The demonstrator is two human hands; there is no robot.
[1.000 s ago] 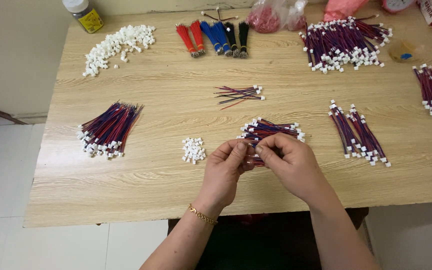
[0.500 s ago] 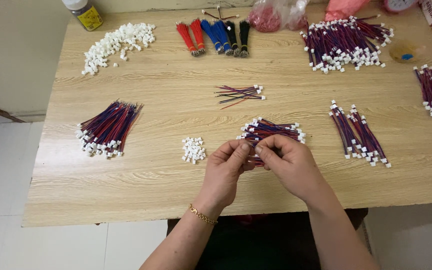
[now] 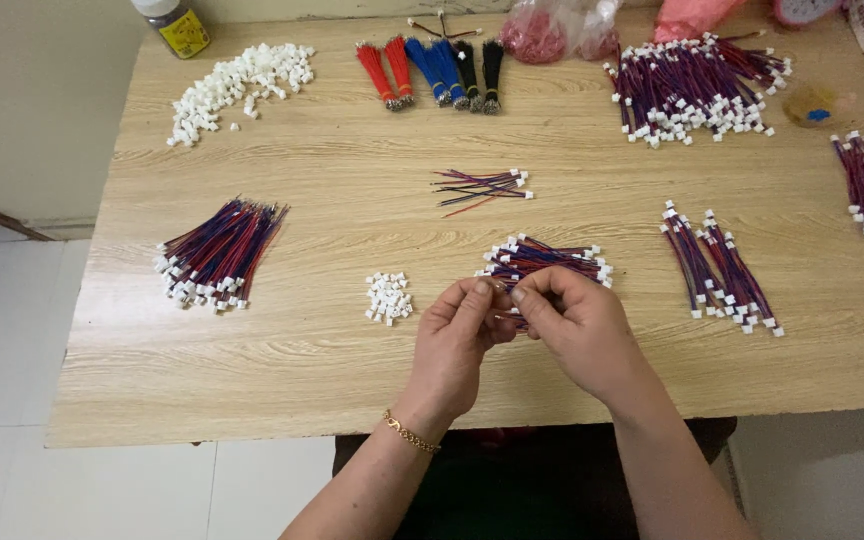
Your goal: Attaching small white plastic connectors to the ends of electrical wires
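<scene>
Pale wood grain covers the table (image 3: 282, 370), which stands on a white tiled floor (image 3: 12, 330) and carries many small piles. Near the front edge, the left hand (image 3: 457, 345) and the right hand (image 3: 577, 335) are brought close together, fingertips almost touching. Between them a thin red and blue wire piece (image 3: 508, 318) is pinched; the grip of each hand is narrow and closed on it, though the exact contact is partly hidden by the fingers.

Just behind the hands lies a small bundle of wires with white plugs (image 3: 547, 260). Just left of the hands a little heap of loose white connectors (image 3: 388, 297) is seen. Further left lies a larger bundle of red and blue wires (image 3: 217, 255), and to the right two neat rows of finished-looking wires (image 3: 717, 270).

It is judged that the step in hand is the fitting of a white connector onto a wire end. For the next move, a firm, straight push seems to be called for, with the wire end kept aligned.
</scene>
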